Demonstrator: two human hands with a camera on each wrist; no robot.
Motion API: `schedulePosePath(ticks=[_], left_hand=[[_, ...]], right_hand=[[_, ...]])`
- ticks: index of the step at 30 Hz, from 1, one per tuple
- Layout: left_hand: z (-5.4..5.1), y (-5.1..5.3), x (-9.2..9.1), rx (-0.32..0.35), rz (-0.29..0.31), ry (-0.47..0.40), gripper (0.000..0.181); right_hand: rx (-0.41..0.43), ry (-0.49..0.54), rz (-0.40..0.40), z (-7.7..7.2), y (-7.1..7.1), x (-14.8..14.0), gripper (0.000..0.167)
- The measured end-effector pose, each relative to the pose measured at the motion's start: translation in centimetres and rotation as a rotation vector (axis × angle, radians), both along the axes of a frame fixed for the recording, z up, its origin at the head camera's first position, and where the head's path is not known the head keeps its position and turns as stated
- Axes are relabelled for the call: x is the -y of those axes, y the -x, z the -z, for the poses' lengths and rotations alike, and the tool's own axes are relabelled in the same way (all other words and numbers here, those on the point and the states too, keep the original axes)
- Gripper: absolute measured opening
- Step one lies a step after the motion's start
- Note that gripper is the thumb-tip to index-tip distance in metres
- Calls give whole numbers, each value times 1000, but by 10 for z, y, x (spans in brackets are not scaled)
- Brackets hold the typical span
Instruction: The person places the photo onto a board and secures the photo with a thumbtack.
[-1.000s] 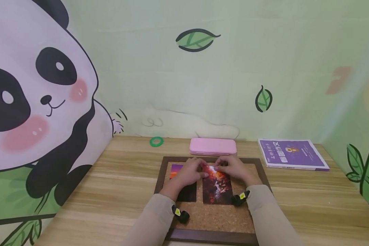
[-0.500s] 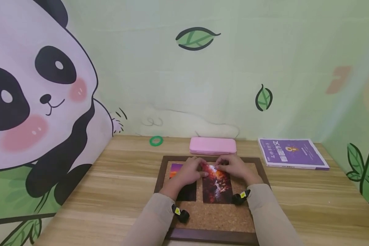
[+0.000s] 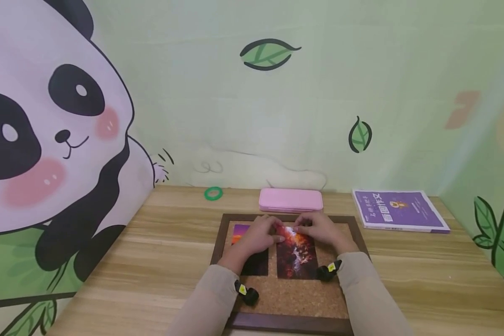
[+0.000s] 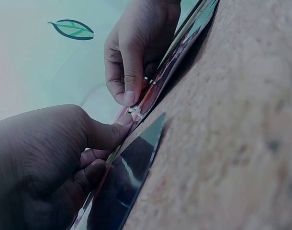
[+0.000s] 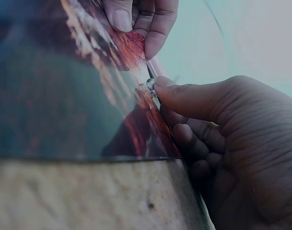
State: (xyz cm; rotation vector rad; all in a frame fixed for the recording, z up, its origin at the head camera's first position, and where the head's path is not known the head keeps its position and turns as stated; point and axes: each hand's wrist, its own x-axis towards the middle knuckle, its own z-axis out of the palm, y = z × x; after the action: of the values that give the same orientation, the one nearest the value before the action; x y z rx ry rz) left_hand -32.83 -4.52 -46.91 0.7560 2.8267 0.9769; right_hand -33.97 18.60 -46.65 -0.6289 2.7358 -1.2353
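A photo [image 3: 296,259] with a fiery orange and dark picture lies on a brown-framed corkboard [image 3: 294,298]. My left hand [image 3: 258,235] pinches its top left part between thumb and fingers. At the middle of the photo's top edge, my right hand [image 3: 319,231] holds a small clear push pin [image 5: 151,84] between thumb and forefinger. How deep the pin sits cannot be seen. A second photo [image 3: 256,263], purple and orange above and dark below, lies to the left, partly covered by my left hand and forearm; in the left wrist view its near corner lifts off the cork.
Behind the board lies a pink pencil case [image 3: 290,199]. A green ring-shaped roll [image 3: 213,193] is at the back left, and a purple book [image 3: 399,211] at the back right. All rest on a wooden table [image 3: 164,261] against a printed cloth wall.
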Motion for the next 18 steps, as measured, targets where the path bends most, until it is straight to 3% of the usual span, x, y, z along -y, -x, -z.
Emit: schedulePosePath(ticks=[9, 18], left_hand=[[0, 0, 1, 4, 5, -2, 34], [1, 0, 1, -7, 8, -3, 33]], right_hand=[[-43, 13, -2, 1, 1, 0, 6], [-16, 12, 42, 4, 1, 2, 7]])
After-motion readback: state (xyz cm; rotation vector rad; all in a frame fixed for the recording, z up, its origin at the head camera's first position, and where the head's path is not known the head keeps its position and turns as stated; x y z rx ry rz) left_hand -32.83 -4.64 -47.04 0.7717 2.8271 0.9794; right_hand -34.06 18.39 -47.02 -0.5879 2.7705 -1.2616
